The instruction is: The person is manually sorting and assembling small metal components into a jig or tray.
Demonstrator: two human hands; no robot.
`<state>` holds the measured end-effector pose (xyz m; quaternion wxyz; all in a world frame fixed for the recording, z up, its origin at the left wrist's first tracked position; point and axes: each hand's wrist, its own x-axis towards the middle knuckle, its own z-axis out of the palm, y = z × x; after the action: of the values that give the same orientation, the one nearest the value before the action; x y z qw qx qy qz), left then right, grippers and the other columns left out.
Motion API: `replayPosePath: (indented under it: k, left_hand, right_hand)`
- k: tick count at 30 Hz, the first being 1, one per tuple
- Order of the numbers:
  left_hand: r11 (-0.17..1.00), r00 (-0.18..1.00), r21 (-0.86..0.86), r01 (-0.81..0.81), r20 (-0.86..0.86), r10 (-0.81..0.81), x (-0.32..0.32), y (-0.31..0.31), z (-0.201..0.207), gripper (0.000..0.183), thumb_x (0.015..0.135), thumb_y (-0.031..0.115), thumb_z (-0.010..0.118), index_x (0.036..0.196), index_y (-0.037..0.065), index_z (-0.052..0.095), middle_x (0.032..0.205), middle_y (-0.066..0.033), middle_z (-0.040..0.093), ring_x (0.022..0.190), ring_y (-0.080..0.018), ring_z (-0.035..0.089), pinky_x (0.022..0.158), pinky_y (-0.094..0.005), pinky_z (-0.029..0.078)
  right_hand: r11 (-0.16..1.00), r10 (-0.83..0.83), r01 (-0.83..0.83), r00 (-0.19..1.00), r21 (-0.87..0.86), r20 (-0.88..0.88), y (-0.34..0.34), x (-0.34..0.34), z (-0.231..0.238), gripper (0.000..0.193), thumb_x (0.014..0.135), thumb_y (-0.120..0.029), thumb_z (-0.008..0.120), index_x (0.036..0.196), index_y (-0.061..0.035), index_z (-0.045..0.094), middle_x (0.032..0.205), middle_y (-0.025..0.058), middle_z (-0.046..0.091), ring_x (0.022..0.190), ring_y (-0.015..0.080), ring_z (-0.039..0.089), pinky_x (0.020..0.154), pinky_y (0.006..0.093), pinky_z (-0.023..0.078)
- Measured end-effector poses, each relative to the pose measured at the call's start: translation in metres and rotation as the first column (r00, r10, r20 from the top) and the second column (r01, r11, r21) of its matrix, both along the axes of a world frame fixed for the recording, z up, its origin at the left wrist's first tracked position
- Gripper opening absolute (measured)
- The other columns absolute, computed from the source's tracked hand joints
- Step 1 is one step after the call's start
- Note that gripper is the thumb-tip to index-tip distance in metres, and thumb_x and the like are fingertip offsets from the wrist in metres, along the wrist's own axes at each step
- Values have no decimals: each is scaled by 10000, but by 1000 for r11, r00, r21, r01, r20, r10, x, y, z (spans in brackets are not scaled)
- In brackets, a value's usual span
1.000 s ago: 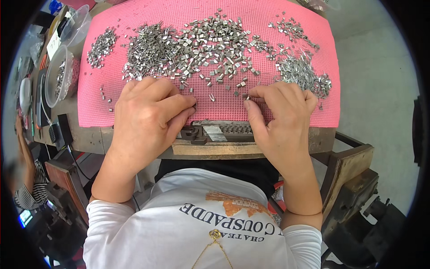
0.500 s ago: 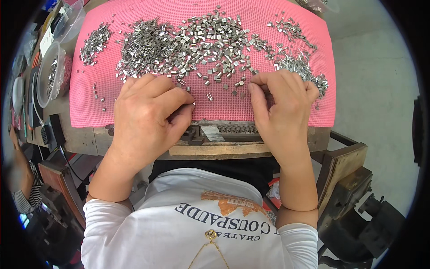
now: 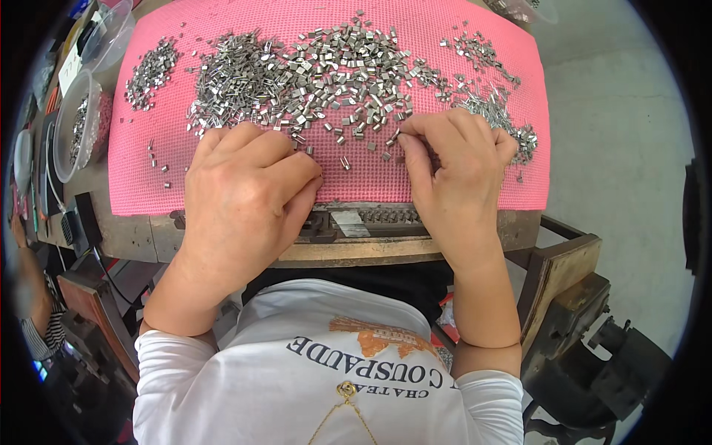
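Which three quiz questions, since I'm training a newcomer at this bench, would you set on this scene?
1. What colour is the mat under the metal parts: A) blue, B) pink, C) green?
2. True or false: the left hand lies flat and open.
3. Which hand is nearer the slender shiny pieces towards the mat's right side?

Key:
1. B
2. False; the left hand's fingers are curled.
3. The right hand.
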<state>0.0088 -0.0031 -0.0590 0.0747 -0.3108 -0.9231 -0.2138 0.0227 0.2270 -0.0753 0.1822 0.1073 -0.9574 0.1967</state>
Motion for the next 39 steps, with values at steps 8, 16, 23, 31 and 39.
replayPosePath:
  k: [8,16,23,31,39]
  left_hand:
    - [1000,1000,8,1,-2,-1,0,-2,1,139,730,106,837,847,109,762,797,-20,622,837,-243,603,747,-400,448]
    - [989,999,147,0,34,-5,-4,-4,-9,150,695,78,837,825,106,768,782,-24,640,831,-239,620,757,-385,462]
    - [960,999,276,-38,8,38,-5,-7,-9,134,664,77,828,775,117,766,742,-7,681,735,-214,637,712,-359,468]
    - [922,986,369,114,70,-149,20,12,-3,183,651,35,840,814,77,769,886,-59,769,846,-238,711,756,-362,505]
    - [961,987,239,138,-115,-113,34,34,-14,257,635,61,831,882,95,767,915,-28,754,838,-227,698,742,-371,481]
  right_hand:
    - [995,23,-21,1000,94,-20,-3,-1,6,105,811,-107,809,894,-129,749,847,6,612,875,218,567,868,420,328]
    - [992,34,-37,999,121,26,1,-10,6,90,844,-110,798,890,-117,721,846,10,611,871,218,569,860,422,325]
    - [991,51,-37,993,-130,109,5,21,22,59,896,-66,725,918,-108,689,894,18,644,852,224,590,839,397,317]
    - [958,174,-140,978,-250,117,2,60,20,96,898,-34,692,991,-53,677,961,78,686,917,266,648,879,396,404]
    - [978,175,-184,980,-93,-99,-8,66,-5,243,802,-89,662,1030,-10,687,1002,108,696,905,273,691,827,415,492]
